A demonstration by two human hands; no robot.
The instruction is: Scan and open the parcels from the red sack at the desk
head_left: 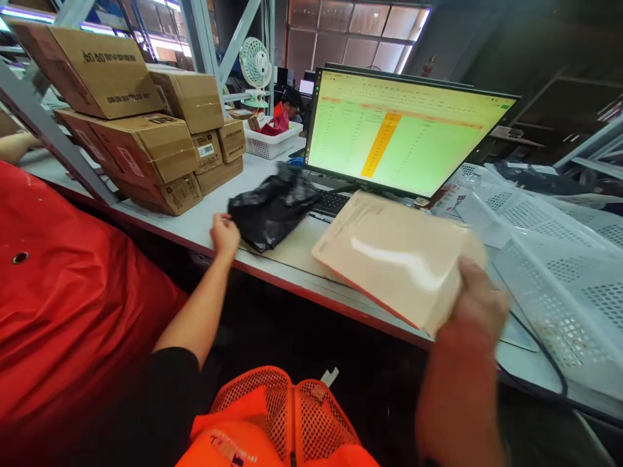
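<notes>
Over the counter (207,211) is the tan package (384,250), its right end in your curled right hand (479,298); held only there, it could tip and fall. At left, the black bag (272,207) has its left edge pinched in your left hand (226,236); hard tugs could rip it.

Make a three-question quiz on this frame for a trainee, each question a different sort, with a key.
1. Which thing is the left hand touching: a) fan, b) black bag, c) keyboard?
2. True or false: the cardboard boxes are stacked left of the monitor.
3. Fill the gap: the cream packet is held by the ____ hand.

Key: 1. b; 2. true; 3. right.
</notes>
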